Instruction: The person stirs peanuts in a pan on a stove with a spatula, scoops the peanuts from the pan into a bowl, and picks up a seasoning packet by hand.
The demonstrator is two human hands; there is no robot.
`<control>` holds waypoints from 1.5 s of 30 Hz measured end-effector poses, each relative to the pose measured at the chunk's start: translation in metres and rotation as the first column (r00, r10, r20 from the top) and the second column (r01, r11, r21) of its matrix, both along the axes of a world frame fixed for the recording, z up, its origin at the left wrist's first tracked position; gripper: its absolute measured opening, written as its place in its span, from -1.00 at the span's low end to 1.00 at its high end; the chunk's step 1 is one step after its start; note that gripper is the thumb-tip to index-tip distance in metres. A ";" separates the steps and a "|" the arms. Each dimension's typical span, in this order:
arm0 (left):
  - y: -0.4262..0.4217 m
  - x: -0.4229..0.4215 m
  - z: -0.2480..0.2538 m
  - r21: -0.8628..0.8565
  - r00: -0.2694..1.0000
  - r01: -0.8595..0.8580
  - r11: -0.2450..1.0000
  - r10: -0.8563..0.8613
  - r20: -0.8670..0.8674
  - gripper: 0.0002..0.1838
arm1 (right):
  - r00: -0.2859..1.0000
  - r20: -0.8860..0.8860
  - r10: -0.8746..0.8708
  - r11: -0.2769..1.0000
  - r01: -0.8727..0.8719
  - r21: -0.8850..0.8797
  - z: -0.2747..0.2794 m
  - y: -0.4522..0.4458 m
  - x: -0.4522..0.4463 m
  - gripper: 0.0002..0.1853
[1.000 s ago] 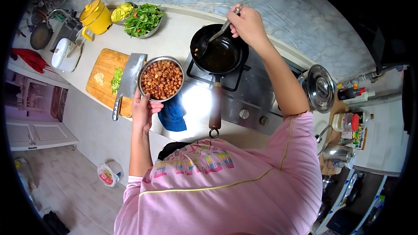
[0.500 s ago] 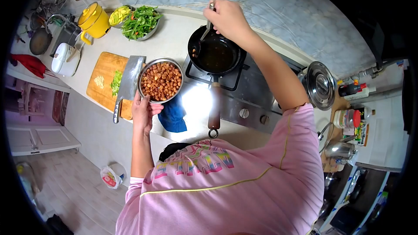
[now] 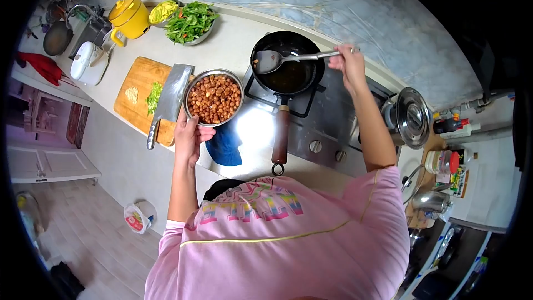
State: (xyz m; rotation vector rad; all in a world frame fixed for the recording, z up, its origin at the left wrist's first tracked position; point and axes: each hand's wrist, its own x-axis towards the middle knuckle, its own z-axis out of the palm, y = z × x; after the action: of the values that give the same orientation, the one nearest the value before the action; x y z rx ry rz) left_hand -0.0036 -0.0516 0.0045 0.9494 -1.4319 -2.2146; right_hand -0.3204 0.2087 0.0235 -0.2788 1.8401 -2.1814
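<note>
Round black wok [image 3: 312, 74] with brown wooden handle [image 3: 281, 136], shiny liquid [image 3: 286, 81] pooled inside. Silver metal spatula [image 3: 302, 57]: blade inside wok's left part, shaft across over its right rim. Round silver metal bowl [image 3: 242, 97], mouth up, left of wok, heaped with reddish-brown nuts [image 3: 214, 100].

A person in a pink short-sleeved top [image 3: 288, 261] fills the lower centre of the frame. Rainbow block lettering [image 3: 250, 209], not legible, spans the front, with wavy printed lines beside it. Thin yellow-green piping [image 3: 266, 240] crosses the chest and also marks the right sleeve [image 3: 383, 200], at lower right; a pale band edges the left sleeve [image 3: 171, 236], at lower left. Dark cloth [image 3: 221, 189] shows past the top's edge. The left hand [image 3: 188, 136] and right hand [image 3: 348, 66] are bare.
</note>
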 end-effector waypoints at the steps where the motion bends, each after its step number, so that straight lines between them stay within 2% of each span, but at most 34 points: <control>1: 0.000 -0.001 -0.001 -0.007 1.000 -0.005 1.000 0.005 -0.002 -0.59 | 0.999 0.033 -0.023 0.998 0.024 -0.055 -0.013 0.005 0.006 -0.85; 3: -0.003 -0.003 -0.006 -0.006 1.000 0.000 1.000 0.000 -0.004 -0.59 | 0.993 0.101 -0.064 0.984 0.080 -0.161 -0.031 0.014 0.016 -0.86; 7: -0.003 -0.005 -0.005 0.010 1.000 0.015 1.000 -0.015 -0.004 -0.59 | 0.990 0.118 -0.072 0.961 0.100 -0.258 -0.045 0.019 0.029 -0.84; 14: -0.005 -0.009 -0.002 0.007 0.999 0.040 0.999 -0.040 -0.034 -0.55 | 0.988 0.119 -0.101 0.936 0.135 -0.326 -0.056 0.023 0.034 -0.83; 19: -0.003 -0.016 0.003 -0.017 0.998 0.052 0.998 -0.053 -0.034 -0.56 | 0.983 0.118 -0.141 0.911 0.176 -0.374 -0.050 0.027 0.039 -0.83; 22: -0.003 -0.020 0.001 -0.015 0.997 0.070 0.997 -0.071 -0.042 -0.58 | 0.990 0.009 -0.142 0.910 0.134 -0.392 -0.028 0.028 0.050 -0.82; 24: -0.002 -0.022 0.000 -0.020 0.994 0.090 0.996 -0.091 -0.064 -0.63 | 0.987 -0.085 -0.136 0.939 0.101 -0.329 -0.002 0.023 0.067 -0.83; 26: -0.001 -0.026 -0.002 -0.009 0.993 0.095 0.995 -0.095 -0.070 -0.62 | 0.973 -0.220 -0.075 0.981 0.032 -0.194 0.021 0.018 0.091 -0.83; 28: -0.001 -0.030 -0.006 -0.015 0.992 0.101 0.995 -0.102 -0.069 -0.61 | 0.926 -0.373 0.060 0.998 -0.054 0.029 0.034 0.018 0.117 -0.83; 29: 0.000 -0.031 -0.006 -0.014 0.992 0.100 0.995 -0.101 -0.071 -0.61 | 0.826 -0.549 0.126 0.992 -0.090 0.092 0.036 0.018 0.125 -0.85; 31: 0.002 -0.032 -0.005 -0.012 0.992 0.097 0.995 -0.097 -0.075 -0.59 | 0.523 -0.810 0.265 0.964 -0.121 0.237 0.037 0.018 0.134 -0.86; 34: 0.002 -0.028 -0.005 0.005 0.992 0.105 0.994 -0.104 -0.071 -0.58 | 0.724 -0.674 0.147 0.989 -0.129 0.077 0.029 0.023 0.135 -0.85; 37: -0.002 -0.022 -0.014 -0.014 0.990 0.106 0.994 -0.107 -0.090 -0.57 | 0.871 -0.486 -0.070 0.992 0.010 -0.124 0.032 0.032 0.123 -0.85; 40: -0.004 -0.013 -0.017 -0.006 0.992 0.095 0.995 -0.095 -0.077 -0.55 | 0.805 -0.578 -0.135 0.991 0.117 -0.068 0.032 0.042 0.108 -0.86; 41: -0.006 -0.008 -0.022 -0.002 0.994 0.083 0.997 -0.083 -0.074 -0.54 | 0.785 -0.601 -0.146 0.983 0.182 -0.002 0.030 0.044 0.104 -0.87; 43: -0.008 0.003 -0.030 -0.002 0.996 0.067 0.998 -0.067 -0.062 -0.54 | 0.599 -0.800 0.023 0.934 0.272 0.230 0.033 0.045 0.103 -0.87; 45: -0.006 0.014 -0.032 -0.007 0.998 0.051 0.999 -0.051 -0.034 -0.53 | 0.442 -0.871 0.215 0.849 0.357 0.391 0.033 0.043 0.103 -0.86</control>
State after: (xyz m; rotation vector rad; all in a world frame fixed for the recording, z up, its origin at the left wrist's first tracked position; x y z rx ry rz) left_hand 0.0108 -0.0575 -0.0276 0.8788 -1.4625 -2.2503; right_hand -0.2179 0.2514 0.0562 -1.5181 2.9392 -1.4430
